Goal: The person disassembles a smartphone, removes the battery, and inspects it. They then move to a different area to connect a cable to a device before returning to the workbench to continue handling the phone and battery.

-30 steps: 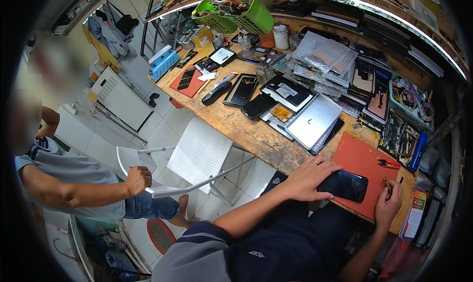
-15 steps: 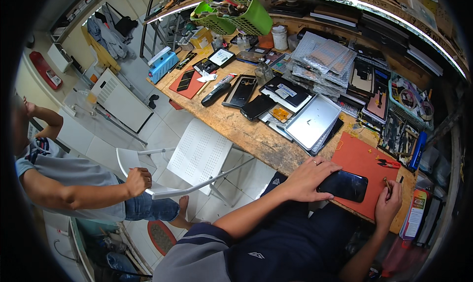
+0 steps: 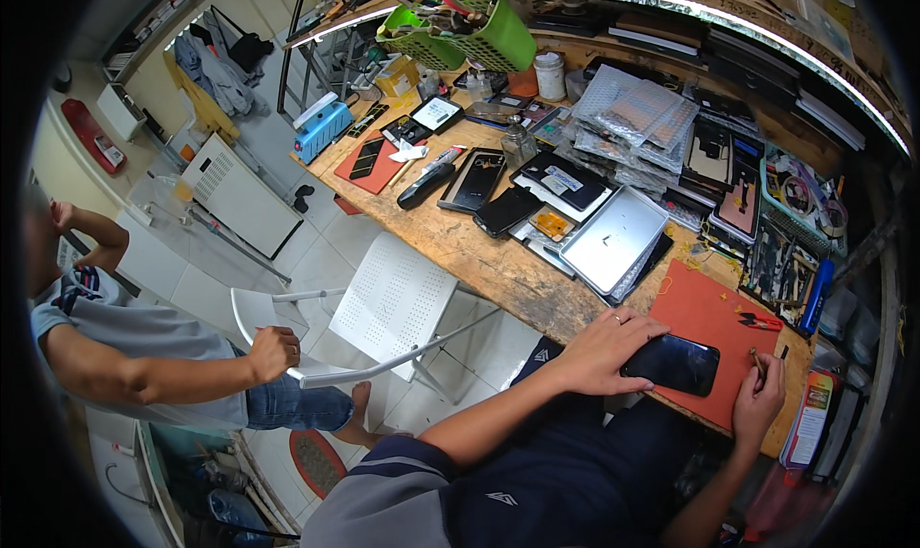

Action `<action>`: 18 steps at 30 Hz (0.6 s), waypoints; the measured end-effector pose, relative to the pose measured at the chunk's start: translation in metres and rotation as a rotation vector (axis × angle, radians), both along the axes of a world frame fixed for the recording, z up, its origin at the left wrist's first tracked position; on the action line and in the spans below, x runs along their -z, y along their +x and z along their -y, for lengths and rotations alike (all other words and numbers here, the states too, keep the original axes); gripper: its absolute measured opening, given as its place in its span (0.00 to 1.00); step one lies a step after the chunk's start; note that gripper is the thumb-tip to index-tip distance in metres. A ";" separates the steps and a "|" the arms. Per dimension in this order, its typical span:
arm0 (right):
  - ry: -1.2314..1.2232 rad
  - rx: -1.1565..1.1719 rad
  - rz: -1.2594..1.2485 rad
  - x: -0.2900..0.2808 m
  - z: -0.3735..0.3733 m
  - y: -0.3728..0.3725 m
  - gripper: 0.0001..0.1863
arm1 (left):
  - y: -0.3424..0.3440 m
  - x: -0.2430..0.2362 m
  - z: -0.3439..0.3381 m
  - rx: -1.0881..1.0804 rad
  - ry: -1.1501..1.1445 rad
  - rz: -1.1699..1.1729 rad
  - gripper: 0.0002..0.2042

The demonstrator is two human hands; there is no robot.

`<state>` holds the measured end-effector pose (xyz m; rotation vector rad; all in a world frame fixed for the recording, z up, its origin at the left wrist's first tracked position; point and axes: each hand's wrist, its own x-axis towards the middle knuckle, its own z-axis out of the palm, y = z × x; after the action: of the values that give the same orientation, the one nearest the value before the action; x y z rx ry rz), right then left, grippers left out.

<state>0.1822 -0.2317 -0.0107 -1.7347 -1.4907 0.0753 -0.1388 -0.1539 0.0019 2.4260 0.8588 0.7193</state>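
A black smartphone (image 3: 673, 364) lies screen up on an orange-red mat (image 3: 704, 304) at the bench's front edge. My left hand (image 3: 610, 353), a ring on one finger, grips its left end, with the thumb near the lower corner and the fingers at the upper one. Right of the phone, my right hand (image 3: 759, 402) is closed round a slim brass-coloured tool (image 3: 757, 360) whose far part is hidden by the fingers. Red-and-black pliers (image 3: 759, 322) rest on the mat beyond that hand. A yellow rubber band (image 3: 665, 285) lies near the mat's left edge.
A silver metal tray (image 3: 615, 241), several phones and parts, and bubble-wrapped packets (image 3: 628, 117) crowd the wooden bench (image 3: 537, 294). Green baskets (image 3: 489, 35) hang above it. To the left, another person (image 3: 144, 356) stands with a hand on a white folding chair (image 3: 388, 289).
The whole view has shifted slightly. Both hands keep their places at the phone and the tool, and I see no other clear change.
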 end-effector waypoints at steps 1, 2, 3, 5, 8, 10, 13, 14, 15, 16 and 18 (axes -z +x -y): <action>-0.004 0.002 0.000 0.000 0.000 0.000 0.08 | 0.000 0.000 0.000 0.002 0.000 0.005 0.41; -0.007 0.005 -0.001 -0.001 0.000 0.000 0.08 | 0.000 0.000 0.000 0.003 -0.002 0.006 0.41; -0.011 0.006 -0.002 0.000 0.000 0.000 0.08 | 0.000 0.000 0.000 0.002 -0.004 0.005 0.41; -0.007 0.005 -0.003 -0.001 0.000 -0.001 0.08 | 0.000 0.000 0.001 -0.001 -0.006 0.004 0.41; 0.000 0.002 0.001 0.000 0.000 0.000 0.08 | 0.000 0.001 0.000 -0.002 -0.004 0.004 0.41; 0.000 0.000 -0.001 0.000 0.000 0.000 0.08 | 0.000 0.001 0.000 0.000 -0.004 0.010 0.41; -0.002 0.001 -0.005 -0.001 0.000 0.000 0.08 | 0.000 0.001 0.000 0.001 -0.009 0.006 0.41; -0.001 0.001 -0.003 -0.001 0.000 0.000 0.08 | 0.000 0.002 0.000 -0.002 0.001 0.004 0.41; -0.003 0.001 -0.001 -0.001 0.000 0.000 0.08 | -0.001 0.004 -0.001 -0.005 0.008 0.002 0.41; -0.004 -0.001 -0.003 -0.001 0.001 0.000 0.08 | -0.001 0.005 0.000 -0.009 0.015 0.001 0.41; -0.004 -0.003 -0.008 -0.001 0.000 0.000 0.08 | 0.000 0.002 0.000 -0.001 0.008 0.008 0.41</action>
<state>0.1819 -0.2318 -0.0093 -1.7332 -1.4887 0.0872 -0.1391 -0.1540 -0.0003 2.4282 0.8564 0.7333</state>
